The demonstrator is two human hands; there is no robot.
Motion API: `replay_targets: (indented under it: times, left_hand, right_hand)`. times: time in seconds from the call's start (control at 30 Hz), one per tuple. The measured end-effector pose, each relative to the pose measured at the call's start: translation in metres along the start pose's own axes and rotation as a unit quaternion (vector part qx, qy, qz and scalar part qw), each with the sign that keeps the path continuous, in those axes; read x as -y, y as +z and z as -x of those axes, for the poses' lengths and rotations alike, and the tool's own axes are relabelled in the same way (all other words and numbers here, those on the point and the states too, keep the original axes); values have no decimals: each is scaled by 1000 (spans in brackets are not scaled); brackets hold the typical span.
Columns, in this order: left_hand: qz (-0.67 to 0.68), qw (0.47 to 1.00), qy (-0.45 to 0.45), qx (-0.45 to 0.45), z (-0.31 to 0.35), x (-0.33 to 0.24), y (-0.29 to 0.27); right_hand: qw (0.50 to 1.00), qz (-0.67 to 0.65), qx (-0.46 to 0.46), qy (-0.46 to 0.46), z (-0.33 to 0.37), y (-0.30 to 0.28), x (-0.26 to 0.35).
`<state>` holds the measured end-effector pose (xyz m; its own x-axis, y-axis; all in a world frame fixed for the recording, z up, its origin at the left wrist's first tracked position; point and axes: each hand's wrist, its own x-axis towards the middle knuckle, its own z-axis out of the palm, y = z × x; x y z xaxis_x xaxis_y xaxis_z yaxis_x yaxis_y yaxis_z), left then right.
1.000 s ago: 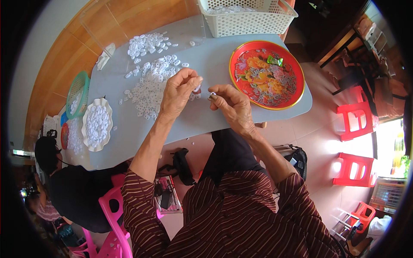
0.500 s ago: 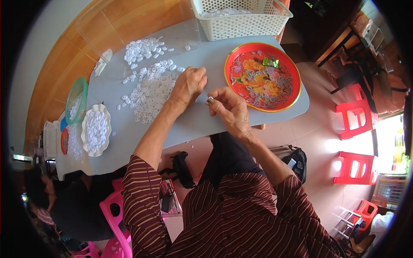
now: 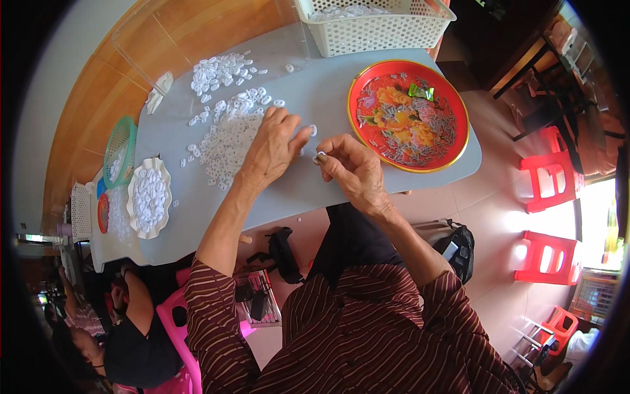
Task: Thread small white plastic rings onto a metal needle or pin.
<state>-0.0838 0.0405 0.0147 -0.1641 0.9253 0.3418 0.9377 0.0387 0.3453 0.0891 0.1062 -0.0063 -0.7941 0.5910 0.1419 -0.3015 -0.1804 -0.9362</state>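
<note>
My right hand [image 3: 357, 174] is closed in a pinch on a small white plastic piece [image 3: 319, 157] at thumb and forefinger, above the near edge of the grey table [image 3: 197, 240]. To its left, my left hand [image 3: 269, 148] has thumb and fingers apart. A single white oval piece [image 3: 313, 130] is right by the left thumb tip; whether they touch is unclear. Partly behind my left hand and wrist spreads a pile of small white pieces [image 3: 226, 148]. A red floral tray [image 3: 352, 108] holding many small metal pins lies to the right.
A white perforated basket [image 3: 384, 39] stands at the back. Further white pieces [image 3: 216, 71] lie at the far left. A scalloped white dish [image 3: 167, 190] of pieces and a green basket [image 3: 129, 148] are at the left. Another person [image 3: 134, 341] sits lower left; red stools [image 3: 548, 180] stand right.
My left hand has drawn slightly left and its fingers have spread, with a white oval piece now visible by the thumb. My right hand keeps its pinch. The person at lower left has moved.
</note>
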Motion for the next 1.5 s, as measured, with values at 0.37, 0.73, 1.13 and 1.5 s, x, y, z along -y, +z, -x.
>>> replay_targets:
  times: [0.37,0.73,1.13,1.5]
  left_hand:
    - [44,998,16,-34,-7,-21,15]
    - [87,995,31,36,-25,-12,23]
    - [473,861,-186,-27,-5,-24,0]
    - [533,825,-182,-55,20,-38,-7]
  right_hand:
    - [1000,8,-7,-18,0,0,0]
    - [999,-6,-15,-44,5,-1,1]
    - [998,-7,-55,-20,1,-1,-1]
    - [998,-1,-48,-44,2,2,-1]
